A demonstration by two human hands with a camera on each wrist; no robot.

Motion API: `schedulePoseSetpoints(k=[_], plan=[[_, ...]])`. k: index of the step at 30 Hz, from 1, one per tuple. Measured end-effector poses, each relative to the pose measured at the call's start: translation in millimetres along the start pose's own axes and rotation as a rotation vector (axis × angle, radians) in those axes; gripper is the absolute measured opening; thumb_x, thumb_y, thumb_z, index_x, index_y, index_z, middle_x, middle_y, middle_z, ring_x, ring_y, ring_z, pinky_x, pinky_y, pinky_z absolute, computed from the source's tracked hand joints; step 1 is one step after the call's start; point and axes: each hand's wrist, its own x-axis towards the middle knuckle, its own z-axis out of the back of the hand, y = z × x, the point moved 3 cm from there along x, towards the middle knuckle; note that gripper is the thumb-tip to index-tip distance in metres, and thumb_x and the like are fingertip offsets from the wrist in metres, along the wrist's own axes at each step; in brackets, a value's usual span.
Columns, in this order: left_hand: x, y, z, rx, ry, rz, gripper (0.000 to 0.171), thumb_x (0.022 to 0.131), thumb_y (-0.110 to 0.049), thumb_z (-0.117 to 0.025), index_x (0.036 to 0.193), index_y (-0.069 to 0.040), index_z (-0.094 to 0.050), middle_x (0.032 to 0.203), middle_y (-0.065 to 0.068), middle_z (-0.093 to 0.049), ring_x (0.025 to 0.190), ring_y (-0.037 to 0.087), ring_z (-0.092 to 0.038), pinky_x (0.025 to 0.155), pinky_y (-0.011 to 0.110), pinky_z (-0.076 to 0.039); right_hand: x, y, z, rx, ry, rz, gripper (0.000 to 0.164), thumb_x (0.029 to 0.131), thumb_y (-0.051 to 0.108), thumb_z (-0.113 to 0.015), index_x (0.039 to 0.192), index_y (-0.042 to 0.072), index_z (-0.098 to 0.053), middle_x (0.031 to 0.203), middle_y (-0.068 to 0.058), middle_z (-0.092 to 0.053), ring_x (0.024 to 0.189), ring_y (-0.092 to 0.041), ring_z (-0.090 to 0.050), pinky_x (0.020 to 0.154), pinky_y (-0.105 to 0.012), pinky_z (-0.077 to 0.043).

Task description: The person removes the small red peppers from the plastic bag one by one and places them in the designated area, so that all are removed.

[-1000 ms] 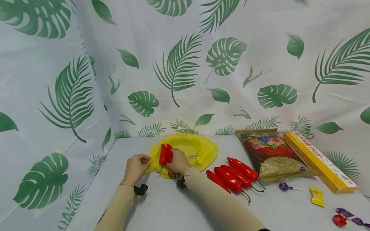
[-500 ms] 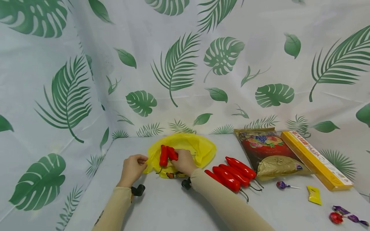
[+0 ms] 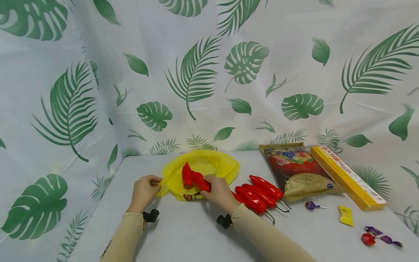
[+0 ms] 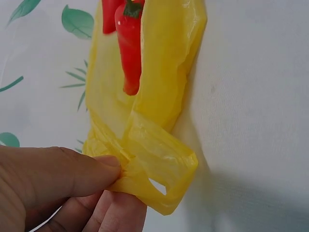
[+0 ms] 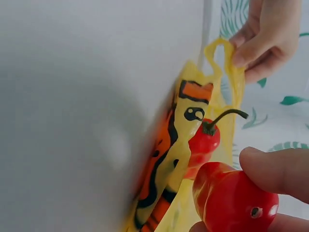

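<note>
My left hand [image 3: 144,191] pinches the handle loop of a yellow plastic bag [image 4: 166,63] between thumb and fingers. The bag lies spread wide on the table, with an orange and black print [image 5: 164,145] on its near side. Over its mouth, my right hand [image 3: 218,193] holds a red chili pepper [image 5: 231,198] between thumb and fingers, slanting from upper left to lower right. Beside it a second red chili pepper [image 3: 186,175] stands inside the bag's mouth; its green stem [image 5: 227,116] pokes above the bag's edge in the right wrist view.
Several red chili peppers [image 3: 251,201] lie in a row right of the bag. Farther right are a dark red and gold packet [image 3: 289,167], a yellow pasta box [image 3: 350,178], a lollipop [image 3: 310,205], a yellow wrapped candy [image 3: 345,215] and a red lollipop [image 3: 368,239]. Leaf-printed cloth walls stand behind.
My right hand has shifted rightward and nearer, tilting its pepper away from the other one. The other pepper's stem no longer hangs over the bag's front edge. My left hand keeps its pinch.
</note>
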Motion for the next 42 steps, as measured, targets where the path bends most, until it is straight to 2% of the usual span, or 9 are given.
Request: schedulePoseSetpoints(k=[4,9,18,23,30,42], plan=[[-1.1,1.4,1.2,0.005,-0.008,-0.013,0.016,0.088,-0.006,-0.076,0.103,-0.003,-0.079,0.092,0.011,-0.077,0.081,0.02,-0.071,0.07,0.031,-0.061,-21,-2,5,-0.005,0.009,0.019,0.052,0.087,0.013,-0.082,0.135,-0.001,-0.067,0.129,-0.015,-0.073,0.106,-0.026,-0.067,0.095,-0.045,-0.061],[-1.5,2.5,1.4,0.007,-0.01,-0.014,0.016,0.087,-0.006,-0.076,0.103,-0.004,-0.079,0.092,0.011,-0.078,0.081,0.02,-0.072,0.07,0.031,-0.061,-43,-8,8,-0.067,0.048,0.006,0.055,0.086,0.015,-0.084,0.137,0.001,-0.066,0.131,-0.013,-0.072,0.105,-0.023,-0.066,0.096,-0.046,-0.061],[-0.6,2.8,2.0,0.007,-0.007,-0.015,0.016,0.088,-0.006,-0.076,0.104,-0.003,-0.079,0.093,0.011,-0.078,0.082,0.021,-0.072,0.071,0.033,-0.062,-82,-15,21,-0.153,0.009,0.028,0.057,0.081,0.011,-0.087,0.133,-0.003,-0.067,0.136,-0.021,-0.069,0.124,-0.037,-0.068,0.098,-0.055,-0.059],[0.0,1.7,1.8,0.002,0.007,-0.007,0.016,0.089,-0.006,-0.076,0.104,-0.003,-0.078,0.094,0.012,-0.077,0.081,0.02,-0.071,0.069,0.031,-0.061,-98,-18,26,-0.185,0.011,0.029,0.059,0.079,0.013,-0.089,0.132,-0.003,-0.068,0.137,-0.021,-0.068,0.125,-0.038,-0.067,0.097,-0.055,-0.059],[-0.1,-1.2,1.2,0.002,0.01,-0.003,0.017,0.088,-0.006,-0.076,0.104,-0.003,-0.078,0.094,0.012,-0.077,0.082,0.02,-0.071,0.07,0.031,-0.061,-114,-17,31,-0.251,0.018,0.024,0.06,0.077,0.015,-0.09,0.13,-0.004,-0.069,0.136,-0.022,-0.068,0.122,-0.04,-0.068,0.093,-0.056,-0.06],[-1.5,-4.6,-6.9,0.003,0.036,0.011,0.016,0.09,-0.007,-0.075,0.105,-0.003,-0.078,0.096,0.013,-0.077,0.083,0.021,-0.07,0.07,0.032,-0.06,-121,-17,34,-0.326,0.018,0.014,0.061,0.073,0.015,-0.093,0.126,-0.004,-0.071,0.135,-0.023,-0.069,0.118,-0.039,-0.07,0.091,-0.056,-0.061]])
